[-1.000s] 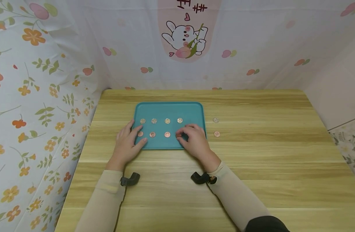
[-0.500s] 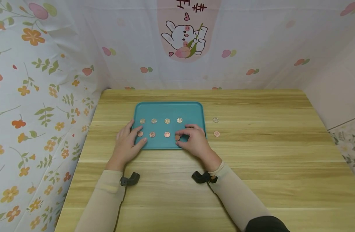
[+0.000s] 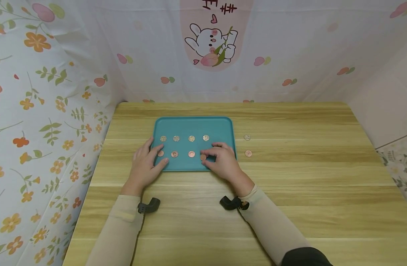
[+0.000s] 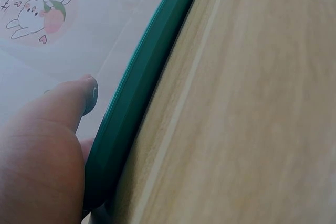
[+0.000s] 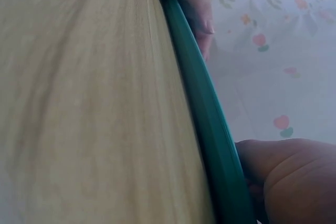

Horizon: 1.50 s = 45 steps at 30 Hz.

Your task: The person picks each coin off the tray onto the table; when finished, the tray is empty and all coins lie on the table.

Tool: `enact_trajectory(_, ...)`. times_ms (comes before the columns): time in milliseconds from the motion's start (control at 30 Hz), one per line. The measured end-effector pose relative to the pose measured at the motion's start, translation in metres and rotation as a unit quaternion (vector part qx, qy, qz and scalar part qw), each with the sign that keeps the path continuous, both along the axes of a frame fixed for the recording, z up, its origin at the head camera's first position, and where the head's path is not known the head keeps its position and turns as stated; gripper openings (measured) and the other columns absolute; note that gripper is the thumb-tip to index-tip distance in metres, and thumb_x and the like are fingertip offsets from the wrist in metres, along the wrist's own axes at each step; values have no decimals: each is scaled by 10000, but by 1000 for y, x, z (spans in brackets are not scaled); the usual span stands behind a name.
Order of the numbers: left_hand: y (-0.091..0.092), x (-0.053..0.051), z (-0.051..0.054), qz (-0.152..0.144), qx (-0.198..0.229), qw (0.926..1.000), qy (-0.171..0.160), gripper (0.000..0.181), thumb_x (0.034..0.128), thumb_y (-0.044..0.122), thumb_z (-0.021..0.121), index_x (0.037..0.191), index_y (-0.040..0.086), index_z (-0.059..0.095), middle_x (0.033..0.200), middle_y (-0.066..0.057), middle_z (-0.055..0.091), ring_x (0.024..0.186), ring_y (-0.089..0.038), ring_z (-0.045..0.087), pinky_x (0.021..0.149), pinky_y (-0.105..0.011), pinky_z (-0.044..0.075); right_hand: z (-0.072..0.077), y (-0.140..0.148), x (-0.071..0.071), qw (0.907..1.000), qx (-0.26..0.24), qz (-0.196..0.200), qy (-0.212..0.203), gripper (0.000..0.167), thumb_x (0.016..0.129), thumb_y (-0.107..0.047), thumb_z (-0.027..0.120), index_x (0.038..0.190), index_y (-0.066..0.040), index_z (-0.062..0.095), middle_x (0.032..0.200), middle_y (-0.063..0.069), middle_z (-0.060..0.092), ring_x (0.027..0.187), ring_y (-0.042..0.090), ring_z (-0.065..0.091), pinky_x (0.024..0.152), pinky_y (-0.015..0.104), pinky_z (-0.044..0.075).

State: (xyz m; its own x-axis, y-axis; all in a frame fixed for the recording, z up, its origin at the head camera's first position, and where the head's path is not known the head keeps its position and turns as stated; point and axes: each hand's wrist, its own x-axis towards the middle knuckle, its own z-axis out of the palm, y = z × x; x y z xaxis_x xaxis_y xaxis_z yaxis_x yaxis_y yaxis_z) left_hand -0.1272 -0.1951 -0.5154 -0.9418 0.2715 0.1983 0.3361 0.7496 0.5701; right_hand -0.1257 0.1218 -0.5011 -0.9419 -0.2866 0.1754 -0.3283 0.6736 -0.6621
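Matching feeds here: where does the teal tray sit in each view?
Head: teal tray near centre.
Left wrist: tray, a slanting strip from upper middle to lower left.
Right wrist: tray, a strip from upper middle to bottom, right of centre.
Shared landmark: wooden tabletop.

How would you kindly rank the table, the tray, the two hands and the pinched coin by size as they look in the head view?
Largest to smallest:
1. Wooden table
2. Teal tray
3. Left hand and right hand, too alike to rank
4. Coin pinched in the right hand
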Motion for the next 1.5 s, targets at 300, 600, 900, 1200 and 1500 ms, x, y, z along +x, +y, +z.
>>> enact_trajectory(300,1,0,0,-8,15,10000,24,601,1002,388,659,1494,47,607,1697,-252,293,1530,-500,292,1185,-714,181,0,0,1,9994,236,139,206,295,889,-179,895,1176,-145,837,1109,26,791,1352,364,549,1136,614,341)
enact_trajectory(600,0,0,1,-30,-2,10000,-24,606,999,385,673,1500,51,602,1704,-247,281,1532,-498,288,1192,-706,179,-2,3,2,9965,397,318,668,254,900,-202,888,1139,-148,819,1127,18,750,1242,320,588,1090,575,396)
enact_trajectory(900,0,0,1,-35,28,10000,42,601,992,372,683,1494,49,607,1700,-252,287,1526,-504,296,1188,-710,182,-3,25,1,9872,-454,200,1517,275,840,-95,924,1092,-51,823,1106,77,746,1121,320,646,1016,509,480)
enact_trajectory(1200,-1,-1,0,-2,-44,10000,-62,613,995,398,685,1502,63,604,1714,-233,269,1537,-492,283,1203,-700,170,-5,68,6,9879,-843,-403,1234,327,835,-64,923,1131,-11,795,1139,148,731,1095,342,624,872,432,496)
enact_trajectory(1500,-1,-1,-1,-8,-60,10000,-41,622,991,408,692,1500,61,604,1713,-233,272,1534,-486,291,1206,-694,170,-9,120,15,9875,-847,-1018,853,319,846,-14,902,1142,4,786,1149,162,707,1067,312,626,871,330,492)
